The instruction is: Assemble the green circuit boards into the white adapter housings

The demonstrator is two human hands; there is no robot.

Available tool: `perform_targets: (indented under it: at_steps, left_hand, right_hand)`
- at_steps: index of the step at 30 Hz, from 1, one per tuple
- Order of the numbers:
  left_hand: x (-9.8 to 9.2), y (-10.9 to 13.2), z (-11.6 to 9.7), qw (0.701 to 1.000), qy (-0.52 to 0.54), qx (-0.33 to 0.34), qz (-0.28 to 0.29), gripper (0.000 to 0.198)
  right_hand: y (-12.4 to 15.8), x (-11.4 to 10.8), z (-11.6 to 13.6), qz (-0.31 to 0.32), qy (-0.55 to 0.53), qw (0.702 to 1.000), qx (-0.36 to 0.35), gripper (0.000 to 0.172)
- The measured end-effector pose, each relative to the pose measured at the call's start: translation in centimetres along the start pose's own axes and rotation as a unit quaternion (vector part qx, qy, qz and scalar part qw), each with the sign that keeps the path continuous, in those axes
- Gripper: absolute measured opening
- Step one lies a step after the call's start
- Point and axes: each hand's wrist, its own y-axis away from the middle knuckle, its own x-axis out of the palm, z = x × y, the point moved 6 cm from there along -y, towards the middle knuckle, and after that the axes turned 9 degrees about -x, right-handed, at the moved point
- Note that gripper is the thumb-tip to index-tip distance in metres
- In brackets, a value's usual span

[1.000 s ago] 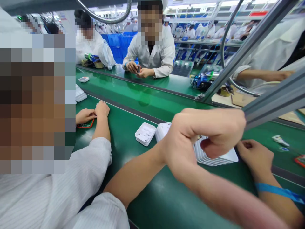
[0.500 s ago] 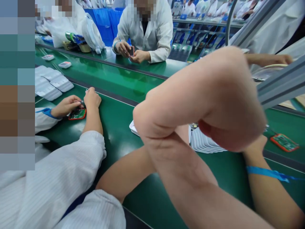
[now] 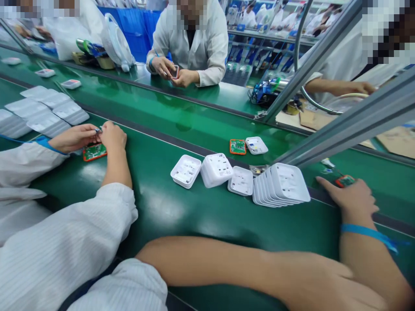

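Observation:
My right hand [image 3: 355, 198], with a blue wristband, is open, its thumb stretched left and its fingers apart. Just beyond it a red-rimmed green circuit board [image 3: 344, 180] lies partly hidden by the hand. I cannot tell whether they touch. My left arm reaches across the bottom, and my left hand [image 3: 333, 283] is smeared at lower right, overlapping my right forearm. Its fingers do not show clearly. White plastic casings stand in a tilted stack [image 3: 292, 183], with a smaller casing [image 3: 240, 180], another stack [image 3: 216, 169] and more casings [image 3: 186, 171] to the left.
Another orange-rimmed board [image 3: 237, 147] lies beside a white casing [image 3: 256, 145] on the green belt. A metal post [image 3: 311, 56] rises at right. At left a co-worker's hands [image 3: 113, 136] work over a board [image 3: 94, 152]; another person [image 3: 191, 47] sits opposite.
The large blurred bare limb close to the camera is gone, showing the casings. My left hand now shows at lower right. My right hand appears nearer the circuit board.

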Motion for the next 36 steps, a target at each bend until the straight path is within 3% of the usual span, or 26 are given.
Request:
perform_targets:
  at_steps: [3, 5, 7, 11, 14, 18, 22, 27, 30, 33, 36]
  left_hand:
    - [11.6, -3.0, -9.8, 0.992, 0.007, 0.105, 0.063, 0.028]
    - [16.9, -4.0, -12.5, 0.993, 0.013, 0.110, 0.050, 0.035]
    - [19.6, -3.9, -13.1, 0.990, 0.024, 0.129, 0.049, 0.032]
    - [19.9, -3.6, -11.5, 0.987, 0.042, 0.139, 0.061, 0.029]
    - [19.5, -3.6, -11.3, 0.986, 0.055, 0.140, 0.071, 0.029]
    - [19.8, -3.7, -11.5, 0.986, 0.060, 0.133, 0.080, 0.027]
    - [19.9, -3.9, -11.0, 0.989, 0.066, 0.102, 0.081, 0.022]
    - [18.9, -4.5, -9.0, 0.995, 0.068, -0.049, 0.048, 0.014]
    - [18.3, -4.3, -7.5, 0.986, 0.064, -0.144, 0.056, 0.015]
    - [18.1, -3.7, -6.3, 0.978, 0.074, -0.172, 0.087, 0.018]
    - [17.9, -3.1, -5.6, 0.973, 0.123, -0.157, 0.117, 0.011]
  right_hand:
    - [-0.8, 0.6, 0.2, 0.011, 0.008, 1.000, -0.022, 0.102]
    - [-1.3, 0.6, 0.3, -0.003, 0.006, 1.000, -0.028, 0.100]
    - [-1.8, 0.5, 0.4, -0.002, -0.004, 0.999, -0.035, 0.098]
    - [-2.2, -0.1, 0.9, 0.003, -0.025, 0.998, -0.059, 0.093]
    - [-0.9, -1.2, 1.6, -0.061, -0.025, 0.995, -0.069, 0.095]
    - [3.2, -2.0, 2.5, -0.142, -0.011, 0.981, -0.132, 0.090]
    - [8.7, -2.0, 1.5, -0.165, 0.015, 0.960, -0.225, 0.088]
    - [16.3, -2.3, -0.7, -0.112, 0.035, 0.938, -0.326, 0.073]
    - [20.9, -2.9, -0.7, -0.046, 0.006, 0.920, -0.389, 0.053]
    - [24.3, -3.3, 0.2, 0.067, -0.104, 0.880, -0.459, 0.031]
    - [24.9, -3.9, 0.8, 0.098, -0.167, 0.859, -0.473, 0.022]
